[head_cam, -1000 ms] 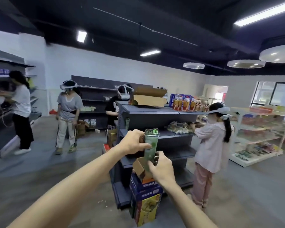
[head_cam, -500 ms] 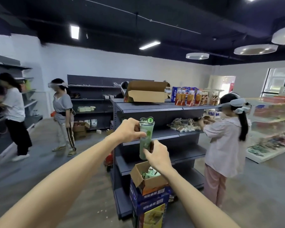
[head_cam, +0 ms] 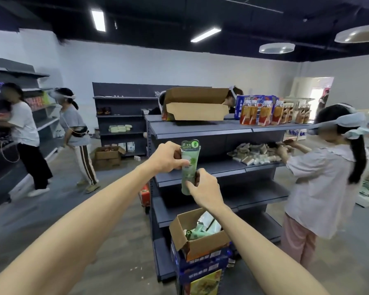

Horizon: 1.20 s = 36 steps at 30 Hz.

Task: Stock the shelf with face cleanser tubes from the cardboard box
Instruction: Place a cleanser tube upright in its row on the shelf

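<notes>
Light, soft tube (head_cam: pixel 189 167), prob. slippery; best held near stiff crimped top. Left hand (head_cam: pixel 165 157) fingers pinching upper part, right hand (head_cam: pixel 205 188) fingers pinching lower end.

Tube (head_cam: pixel 189 167) I'm holding: pale green w/ darker green round logo; cardboard box (head_cam: pixel 197 244) plain brown, sits on blue carton (head_cam: pixel 200 267) w/ white lettering; shelf (head_cam: pixel 222 130) dark blue-grey; bottles (head_cam: pixel 262 112) up top orange.
</notes>
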Each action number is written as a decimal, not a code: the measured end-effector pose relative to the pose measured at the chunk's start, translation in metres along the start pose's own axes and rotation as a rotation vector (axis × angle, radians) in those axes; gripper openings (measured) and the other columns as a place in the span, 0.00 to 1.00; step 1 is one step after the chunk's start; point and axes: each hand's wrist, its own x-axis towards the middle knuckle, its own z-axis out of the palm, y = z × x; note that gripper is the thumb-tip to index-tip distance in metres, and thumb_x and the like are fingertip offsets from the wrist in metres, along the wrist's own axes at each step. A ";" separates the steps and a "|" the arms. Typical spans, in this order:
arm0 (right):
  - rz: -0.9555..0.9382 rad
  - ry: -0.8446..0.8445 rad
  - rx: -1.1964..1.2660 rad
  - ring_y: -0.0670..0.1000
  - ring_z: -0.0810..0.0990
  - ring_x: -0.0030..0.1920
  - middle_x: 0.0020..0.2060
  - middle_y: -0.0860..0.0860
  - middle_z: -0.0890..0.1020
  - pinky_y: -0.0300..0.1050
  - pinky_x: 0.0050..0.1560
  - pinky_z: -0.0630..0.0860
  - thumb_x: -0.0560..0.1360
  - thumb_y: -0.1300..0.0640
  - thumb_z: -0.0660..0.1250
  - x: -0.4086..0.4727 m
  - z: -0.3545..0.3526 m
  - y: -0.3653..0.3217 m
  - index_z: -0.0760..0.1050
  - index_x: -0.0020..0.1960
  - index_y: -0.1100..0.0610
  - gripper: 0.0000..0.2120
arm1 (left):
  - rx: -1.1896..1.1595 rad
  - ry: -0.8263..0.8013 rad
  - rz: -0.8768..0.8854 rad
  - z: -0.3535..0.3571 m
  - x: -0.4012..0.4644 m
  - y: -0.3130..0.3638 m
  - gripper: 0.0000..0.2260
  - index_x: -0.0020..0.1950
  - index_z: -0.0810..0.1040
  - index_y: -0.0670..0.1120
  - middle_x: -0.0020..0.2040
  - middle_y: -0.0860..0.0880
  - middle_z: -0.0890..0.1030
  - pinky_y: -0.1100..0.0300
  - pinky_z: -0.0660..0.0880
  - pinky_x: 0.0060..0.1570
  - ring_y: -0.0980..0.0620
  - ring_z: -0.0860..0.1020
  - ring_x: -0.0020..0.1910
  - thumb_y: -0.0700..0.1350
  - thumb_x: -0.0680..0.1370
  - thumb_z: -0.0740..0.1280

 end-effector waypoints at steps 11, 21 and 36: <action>0.011 -0.033 -0.015 0.52 0.79 0.45 0.42 0.48 0.80 0.50 0.47 0.77 0.73 0.48 0.69 0.151 0.077 0.054 0.71 0.48 0.53 0.11 | -0.038 -0.002 -0.020 0.020 0.138 -0.107 0.06 0.46 0.83 0.46 0.40 0.51 0.85 0.70 0.77 0.35 0.60 0.83 0.35 0.47 0.73 0.75; 0.081 -0.046 -0.035 0.53 0.80 0.46 0.44 0.49 0.81 0.50 0.49 0.77 0.72 0.47 0.70 0.270 0.131 0.109 0.70 0.48 0.53 0.13 | 0.041 -0.043 0.008 0.053 0.261 -0.187 0.09 0.46 0.83 0.45 0.40 0.50 0.85 0.57 0.80 0.42 0.54 0.83 0.38 0.50 0.72 0.75; 0.071 -0.212 -0.017 0.53 0.80 0.43 0.44 0.49 0.80 0.53 0.48 0.78 0.73 0.49 0.70 0.406 0.193 0.230 0.68 0.47 0.51 0.12 | -0.054 0.055 -0.218 0.154 0.373 -0.271 0.08 0.48 0.82 0.47 0.40 0.52 0.85 0.52 0.81 0.47 0.54 0.83 0.37 0.50 0.72 0.74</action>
